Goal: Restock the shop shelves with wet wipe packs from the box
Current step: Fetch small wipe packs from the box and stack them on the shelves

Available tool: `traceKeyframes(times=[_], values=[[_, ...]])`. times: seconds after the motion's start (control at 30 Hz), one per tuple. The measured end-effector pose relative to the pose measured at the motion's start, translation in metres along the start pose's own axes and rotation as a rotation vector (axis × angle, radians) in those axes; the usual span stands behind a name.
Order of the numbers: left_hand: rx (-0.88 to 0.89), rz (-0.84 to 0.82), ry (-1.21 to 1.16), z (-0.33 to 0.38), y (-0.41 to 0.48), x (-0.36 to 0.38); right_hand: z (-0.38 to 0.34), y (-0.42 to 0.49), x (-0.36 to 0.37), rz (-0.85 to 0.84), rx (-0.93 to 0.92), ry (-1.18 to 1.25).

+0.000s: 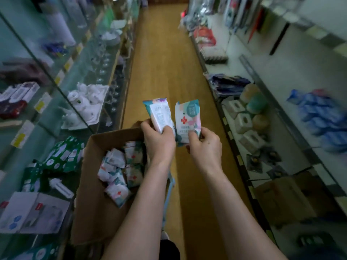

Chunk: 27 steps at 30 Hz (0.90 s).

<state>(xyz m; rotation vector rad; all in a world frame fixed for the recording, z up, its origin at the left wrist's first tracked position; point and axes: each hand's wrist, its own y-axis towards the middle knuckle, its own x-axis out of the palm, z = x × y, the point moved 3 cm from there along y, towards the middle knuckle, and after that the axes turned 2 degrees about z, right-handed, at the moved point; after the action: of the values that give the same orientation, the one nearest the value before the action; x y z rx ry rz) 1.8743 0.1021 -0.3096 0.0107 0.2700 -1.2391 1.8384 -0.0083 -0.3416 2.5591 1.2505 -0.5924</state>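
Note:
My left hand (pixel 159 139) grips a wet wipe pack (pixel 159 114) by its lower end, white label side toward me. Beside it, my right hand (pixel 204 145) pinches a second wet wipe pack (pixel 187 119) that shows a red cross on a teal and white wrapper. Both packs are held upright over the aisle, just right of the open cardboard box (pixel 93 184). Several more packs (pixel 120 169) lie loose in the box's far end.
Glass shelves (pixel 62 94) on the left carry white ceramics, boxed goods and green packs (pixel 62 156). White shelves (pixel 281 102) on the right hold tissue cubes, blue packs and a cardboard box (pixel 285 196). A wooden floor aisle (pixel 165 59) runs ahead between them.

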Motion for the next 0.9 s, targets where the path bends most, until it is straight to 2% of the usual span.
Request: traceKeyframes(times=[0.27, 0.53, 0.77, 0.9], values=[[0.141, -0.250, -0.090, 0.056, -0.132, 0.066, 0.020, -0.018, -0.157, 0.248, 0.003, 0.143], [0.220, -0.555, -0.160, 0.090, -0.260, 0.142, 0.053, -0.044, -0.307, 0.540, 0.017, 0.144], [0.308, -0.801, -0.216, 0.114, -0.347, 0.200, 0.078, -0.060, -0.408, 0.793, 0.033, 0.123], [0.272, -0.939, -0.230, 0.117, -0.385, 0.235, 0.095, -0.063, -0.451, 0.924, 0.061, 0.098]])
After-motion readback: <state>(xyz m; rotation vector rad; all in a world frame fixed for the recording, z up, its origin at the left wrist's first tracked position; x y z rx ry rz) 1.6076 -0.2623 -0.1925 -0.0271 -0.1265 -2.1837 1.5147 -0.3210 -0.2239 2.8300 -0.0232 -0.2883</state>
